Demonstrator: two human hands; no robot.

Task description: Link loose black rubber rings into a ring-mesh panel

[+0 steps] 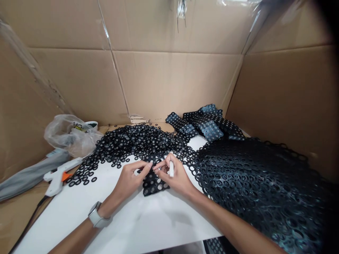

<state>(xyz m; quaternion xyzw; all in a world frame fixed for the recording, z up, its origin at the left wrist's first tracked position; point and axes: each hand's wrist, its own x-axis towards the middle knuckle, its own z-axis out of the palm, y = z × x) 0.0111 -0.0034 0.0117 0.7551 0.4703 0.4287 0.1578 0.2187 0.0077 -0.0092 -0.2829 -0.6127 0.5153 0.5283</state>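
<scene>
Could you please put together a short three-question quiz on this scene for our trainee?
1. Short answer: What lies directly beneath the fingers of the left hand and the right hand?
2. True or false: The watch is worn on the right wrist.
3. Multiple choice: What colour is the trigger on the white glue gun?
A) Blue
B) Orange
C) Black

Key:
1. A small black strip with round light spots.
2. False; the watch is on the left wrist.
3. B
</scene>
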